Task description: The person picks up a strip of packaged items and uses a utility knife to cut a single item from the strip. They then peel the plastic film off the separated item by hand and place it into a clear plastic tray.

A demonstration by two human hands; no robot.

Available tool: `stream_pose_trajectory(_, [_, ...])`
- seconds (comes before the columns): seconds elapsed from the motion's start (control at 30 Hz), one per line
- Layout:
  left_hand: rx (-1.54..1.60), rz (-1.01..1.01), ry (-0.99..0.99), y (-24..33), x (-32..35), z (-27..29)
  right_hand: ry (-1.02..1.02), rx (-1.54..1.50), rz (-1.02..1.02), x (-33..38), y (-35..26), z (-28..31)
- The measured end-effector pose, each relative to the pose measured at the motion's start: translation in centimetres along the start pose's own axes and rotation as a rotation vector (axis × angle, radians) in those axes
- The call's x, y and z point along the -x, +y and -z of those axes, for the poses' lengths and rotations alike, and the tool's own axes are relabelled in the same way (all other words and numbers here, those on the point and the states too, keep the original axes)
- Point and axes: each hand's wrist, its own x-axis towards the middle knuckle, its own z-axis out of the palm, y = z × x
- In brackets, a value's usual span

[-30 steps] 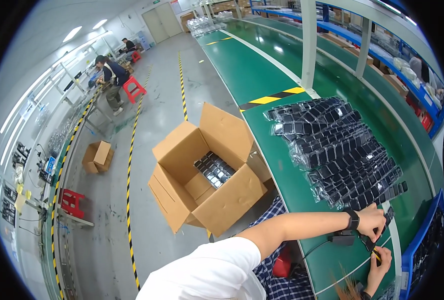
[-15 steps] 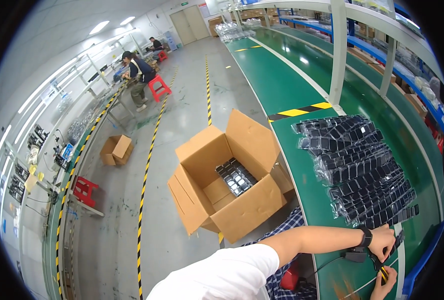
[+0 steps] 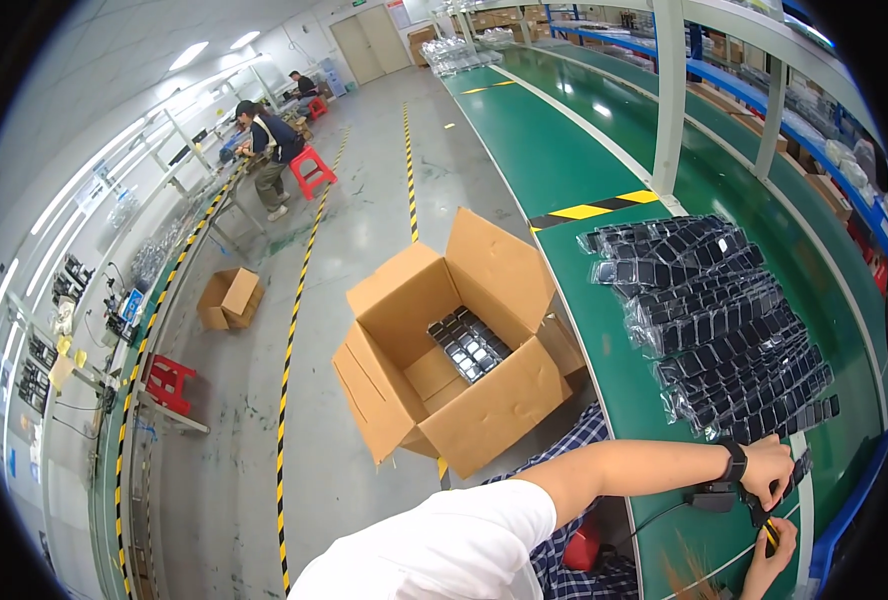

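Note:
My left hand, with a black band on its wrist, reaches across to the right side of the green bench. Its fingers are closed on the end of a strip of small dark square pieces. Just below it, my right hand grips a black-and-yellow hand tool whose tip lies beside the left fingers. The exact kind of tool is too small to make out. Beyond both hands, many similar dark strips in clear plastic lie overlapped in a broad pile.
An open cardboard box stands left of the bench, holding a stack of dark and silvery pieces. Near my left wrist a small black device trails a cable. A smaller carton and red stools are farther left; people sit beyond.
The view has shifted slightly. My left hand stays at the strip's end and my right hand keeps the tool close by, with only small movements of the fingers.

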Motion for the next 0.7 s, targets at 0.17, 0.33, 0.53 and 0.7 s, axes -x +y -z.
stream_pose_trajectory(0.17, [-0.038, -0.029, 0.034, 0.1, 0.4, 0.0, -0.001, 0.056, 0.036, 0.5, 2.6, -1.1])
stream_pose_trajectory(0.33, [0.020, -0.032, 0.039, 0.3, 0.7, 0.3, 0.004, 0.050, -0.006, 1.0, 4.7, -2.1])
stream_pose_trajectory(0.53, [-0.013, -0.022, 0.027, 1.4, 1.1, 0.6, -0.073, -0.105, -0.060, 1.1, 4.7, -1.1])
stream_pose_trajectory(0.7, [-0.038, -0.016, 0.033, 1.9, 1.1, 0.8, -0.088, -0.188, -0.096, 1.1, 4.1, -0.7])
